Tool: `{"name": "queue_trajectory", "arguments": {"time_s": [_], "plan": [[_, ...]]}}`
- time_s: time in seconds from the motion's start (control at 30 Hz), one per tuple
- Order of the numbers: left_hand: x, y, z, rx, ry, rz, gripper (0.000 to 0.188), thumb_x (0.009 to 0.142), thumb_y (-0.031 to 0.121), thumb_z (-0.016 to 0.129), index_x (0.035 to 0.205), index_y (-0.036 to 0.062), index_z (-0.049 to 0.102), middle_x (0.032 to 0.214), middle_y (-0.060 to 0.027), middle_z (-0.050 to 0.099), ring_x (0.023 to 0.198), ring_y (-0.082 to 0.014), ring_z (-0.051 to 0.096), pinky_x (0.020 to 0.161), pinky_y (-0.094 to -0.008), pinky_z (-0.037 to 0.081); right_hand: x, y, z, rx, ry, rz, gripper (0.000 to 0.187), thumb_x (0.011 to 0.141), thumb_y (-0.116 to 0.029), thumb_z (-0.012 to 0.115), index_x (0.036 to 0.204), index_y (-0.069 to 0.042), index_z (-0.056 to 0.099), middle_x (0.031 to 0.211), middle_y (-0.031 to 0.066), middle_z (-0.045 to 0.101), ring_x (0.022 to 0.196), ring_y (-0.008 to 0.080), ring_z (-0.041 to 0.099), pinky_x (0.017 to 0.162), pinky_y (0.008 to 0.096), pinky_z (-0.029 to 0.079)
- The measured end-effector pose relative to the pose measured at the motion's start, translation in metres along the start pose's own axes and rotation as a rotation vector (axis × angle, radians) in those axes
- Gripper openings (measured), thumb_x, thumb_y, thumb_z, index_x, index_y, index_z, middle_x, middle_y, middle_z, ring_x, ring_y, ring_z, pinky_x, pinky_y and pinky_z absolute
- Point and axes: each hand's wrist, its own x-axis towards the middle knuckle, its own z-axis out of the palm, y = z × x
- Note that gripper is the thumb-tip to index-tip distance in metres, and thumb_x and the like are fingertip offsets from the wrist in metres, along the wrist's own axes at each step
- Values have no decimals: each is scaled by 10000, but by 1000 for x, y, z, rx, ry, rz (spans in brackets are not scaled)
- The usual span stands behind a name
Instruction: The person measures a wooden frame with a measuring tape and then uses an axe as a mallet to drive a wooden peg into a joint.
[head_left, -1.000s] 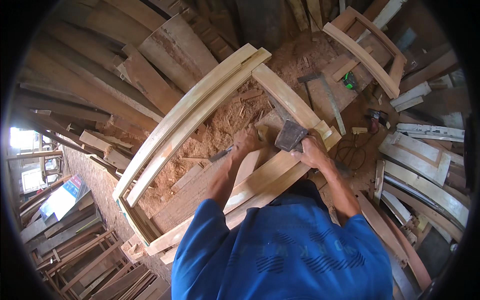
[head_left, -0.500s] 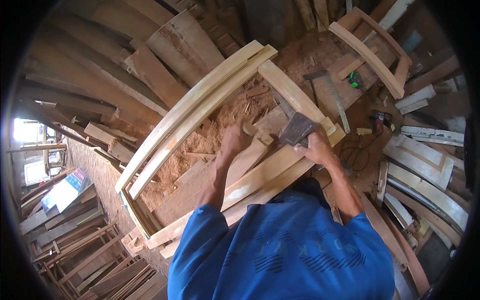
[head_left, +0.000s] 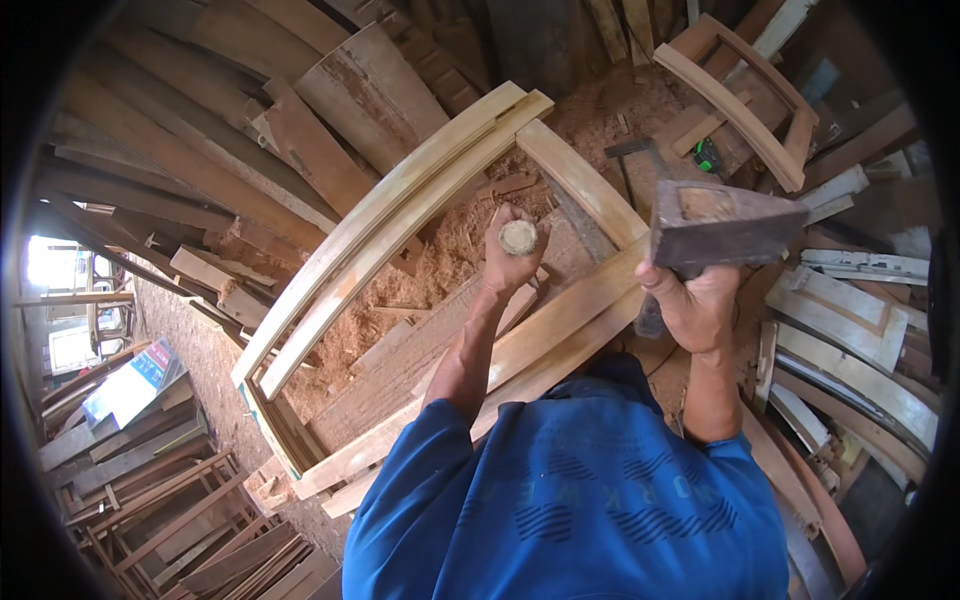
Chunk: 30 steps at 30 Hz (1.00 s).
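My left hand (head_left: 508, 272) is wrapped around a round-ended wooden handle, seen end-on, which looks like a chisel handle (head_left: 518, 237). Its lower part is mostly hidden under the fist. A wood piece (head_left: 512, 318) lies just below this hand, inside a large pale wooden frame (head_left: 375, 210) with curved long sides. To the right, my right hand (head_left: 697, 310) grips a mallet (head_left: 730, 238) with a dark, blocky head and a patch of lighter wood in its top. The mallet is raised over the frame's right corner, apart from the chisel handle.
Shavings (head_left: 450, 245) cover the floor within the frame. Beyond its right end lie a dark try square (head_left: 628, 148), a green tape measure (head_left: 706, 155) and a smaller curved frame (head_left: 745, 105). Boards (head_left: 370, 95) are stacked at the back, with more pieces (head_left: 845, 320) at the right.
My right hand has lifted the mallet up and to the right, away from the left hand. My left hand has shifted right and slightly farther off, with the handle now end-on.
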Motion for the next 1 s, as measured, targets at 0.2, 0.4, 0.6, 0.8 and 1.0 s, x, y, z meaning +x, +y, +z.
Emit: {"name": "queue_trajectory", "arguments": {"time_s": [0.2,0.4,0.6,0.8,1.0], "plan": [[1,-2,0,-10,-22,19,202,893,84,751,938,63,556,806,16,579,714,-73,544,634,-240,471,-9,-6,-13,16,46,-56,316,888,-293,821,887,-24,656,773,15,626,665,99,579,613,239,462],[6,2,0,-2,-44,19,174,892,85,746,929,61,578,824,6,591,729,-73,546,653,-242,473,-8,-7,-18,-7,59,-63,302,890,-294,817,898,-36,661,772,14,626,658,98,574,609,242,462],[3,10,-1,71,-50,85,154,892,100,741,927,54,597,839,-5,600,739,-88,552,677,-259,475,-9,-6,-21,15,83,-44,313,877,-297,829,892,-37,656,766,11,620,656,97,571,610,241,462],[-7,20,6,45,-98,86,142,856,81,742,913,47,616,817,-61,639,743,-125,592,691,-293,500,-2,-10,-26,31,126,-54,315,826,-223,883,937,15,709,912,46,693,836,146,622,799,306,503],[-4,23,2,52,-91,93,95,870,74,710,920,51,632,805,-48,611,750,-129,578,700,-287,486,20,-35,-13,-78,148,-266,200,900,-170,805,885,-23,669,788,23,626,697,102,579,631,246,459]]}}
